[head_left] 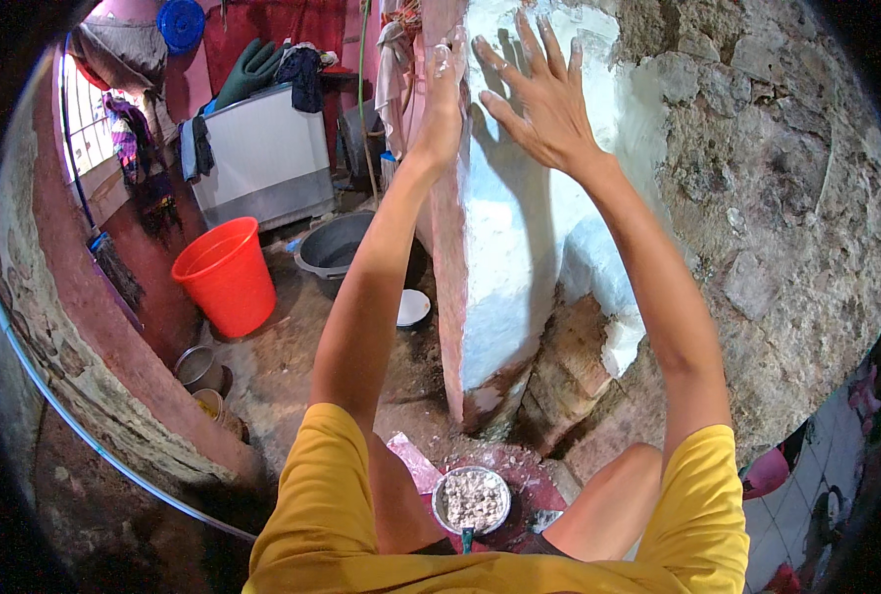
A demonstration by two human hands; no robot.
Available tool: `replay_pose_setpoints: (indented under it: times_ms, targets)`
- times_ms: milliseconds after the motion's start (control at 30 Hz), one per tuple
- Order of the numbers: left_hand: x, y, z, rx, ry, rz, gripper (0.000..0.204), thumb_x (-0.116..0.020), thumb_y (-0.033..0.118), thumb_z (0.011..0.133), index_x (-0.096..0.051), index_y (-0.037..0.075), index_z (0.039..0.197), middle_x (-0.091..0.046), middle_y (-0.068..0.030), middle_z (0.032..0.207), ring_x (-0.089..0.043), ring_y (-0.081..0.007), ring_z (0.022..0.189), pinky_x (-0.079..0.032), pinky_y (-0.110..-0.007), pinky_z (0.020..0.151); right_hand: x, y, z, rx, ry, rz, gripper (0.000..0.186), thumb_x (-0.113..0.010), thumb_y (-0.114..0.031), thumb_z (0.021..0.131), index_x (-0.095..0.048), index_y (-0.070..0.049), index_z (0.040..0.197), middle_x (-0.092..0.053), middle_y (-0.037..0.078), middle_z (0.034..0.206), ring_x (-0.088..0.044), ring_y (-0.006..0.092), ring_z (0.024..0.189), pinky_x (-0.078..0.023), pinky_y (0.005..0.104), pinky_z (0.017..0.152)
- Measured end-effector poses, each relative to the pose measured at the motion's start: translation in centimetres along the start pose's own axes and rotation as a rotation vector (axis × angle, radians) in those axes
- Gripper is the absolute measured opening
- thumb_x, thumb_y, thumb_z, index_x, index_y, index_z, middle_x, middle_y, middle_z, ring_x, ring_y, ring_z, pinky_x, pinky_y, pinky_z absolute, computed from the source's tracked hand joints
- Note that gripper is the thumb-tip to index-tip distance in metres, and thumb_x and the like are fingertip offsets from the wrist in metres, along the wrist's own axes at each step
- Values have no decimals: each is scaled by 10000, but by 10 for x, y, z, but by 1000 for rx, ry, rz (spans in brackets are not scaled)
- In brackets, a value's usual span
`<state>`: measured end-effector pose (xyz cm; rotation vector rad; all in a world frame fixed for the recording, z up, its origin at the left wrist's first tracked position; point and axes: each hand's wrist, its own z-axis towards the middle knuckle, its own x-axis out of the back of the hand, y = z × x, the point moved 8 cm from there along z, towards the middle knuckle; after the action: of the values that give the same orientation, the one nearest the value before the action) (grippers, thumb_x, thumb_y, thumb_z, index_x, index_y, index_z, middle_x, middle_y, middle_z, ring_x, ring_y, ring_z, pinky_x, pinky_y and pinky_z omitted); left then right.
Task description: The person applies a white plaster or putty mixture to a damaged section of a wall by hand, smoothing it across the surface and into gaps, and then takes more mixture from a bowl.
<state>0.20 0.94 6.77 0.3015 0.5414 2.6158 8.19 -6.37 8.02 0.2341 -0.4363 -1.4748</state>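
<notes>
My right hand (541,104) is raised with its fingers spread, at the white-coated face of a wall corner (505,247). A dark shadow of the arm falls down that white coat. My left hand (439,114) is up at the corner's pink left side, seen edge-on with its fingers pointing up; whitish residue marks the fingertips. I see nothing held in either hand. Between my knees sits a round bowl (472,498) of lumpy off-white paste. A tool's green handle (467,541) shows at its near rim.
Bare rough masonry (777,198) continues to the right of the white coat. On the left stand a red bucket (228,277), a dark basin (327,257) and a white washing machine (262,158) with cloths and a green glove on top. A blue hose (94,441) runs along the low left wall.
</notes>
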Motion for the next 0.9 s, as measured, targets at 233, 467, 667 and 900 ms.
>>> replay_pose_setpoints:
  times_ms: [233, 467, 667, 900]
  targets:
    - [0, 8, -2, 37, -43, -99, 804, -50, 601, 902, -137, -14, 1413, -119, -107, 1493, -68, -202, 1378, -4, -325, 1111, 13, -13, -11, 25, 12, 38, 490, -482, -472, 837, -477, -276, 1286, -231, 155, 1444, -185, 356, 1336, -66, 598, 1058]
    - [1, 5, -3, 31, -55, -98, 778, -68, 587, 910, -114, -1, 1419, -91, -108, 1495, -44, -199, 1380, -2, -315, 1111, 7, -14, -18, 29, -34, 6, 494, -485, -467, 834, -475, -280, 1292, -252, 163, 1434, -194, 347, 1334, -67, 594, 1059]
    - [-2, -9, -12, 40, -19, -191, 739, -106, 550, 926, -111, 1, 1420, -106, -106, 1489, -73, -199, 1372, -31, -311, 1107, -2, 2, -20, -136, 6, 90, 522, -482, -487, 838, -473, -245, 1301, -186, 199, 1454, -127, 388, 1348, -27, 590, 1056]
    - [-2, -17, -17, 47, -3, -250, 696, -150, 507, 943, -108, 2, 1420, -124, -104, 1481, -106, -200, 1364, -64, -306, 1103, 6, 0, -28, -153, 73, 195, 433, -472, -444, 858, -565, -223, 1218, -189, 199, 1454, -145, 401, 1339, -49, 602, 1046]
